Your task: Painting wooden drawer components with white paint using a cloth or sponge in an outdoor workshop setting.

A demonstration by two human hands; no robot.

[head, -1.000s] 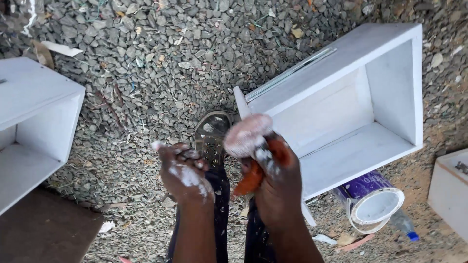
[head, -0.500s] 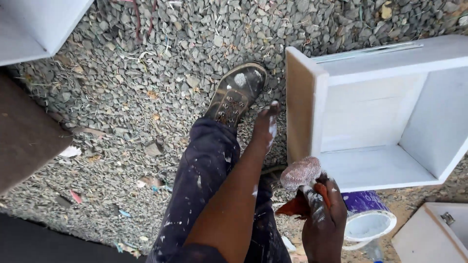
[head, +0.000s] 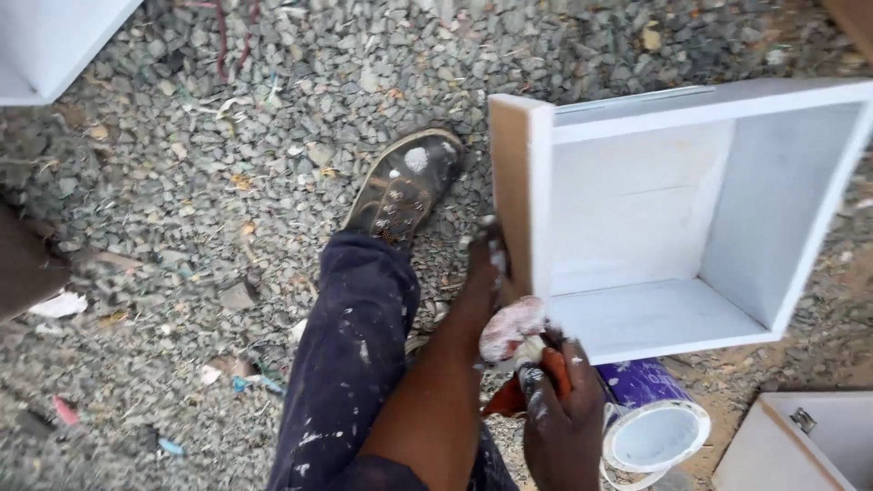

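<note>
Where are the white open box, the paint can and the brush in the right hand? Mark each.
white open box (head: 637, 318): head view, on its inner bottom panel.
paint can (head: 657, 436): head view, on its open white mouth.
brush (head: 511, 329): head view, on its paint-covered head.

One package shows: a round paint tin (head: 650, 414) lying on its side on the gravel, just below the white box's lower edge and beside the right hand (head: 559, 423). Its label is purple; its open mouth, white inside, faces the camera.
</note>
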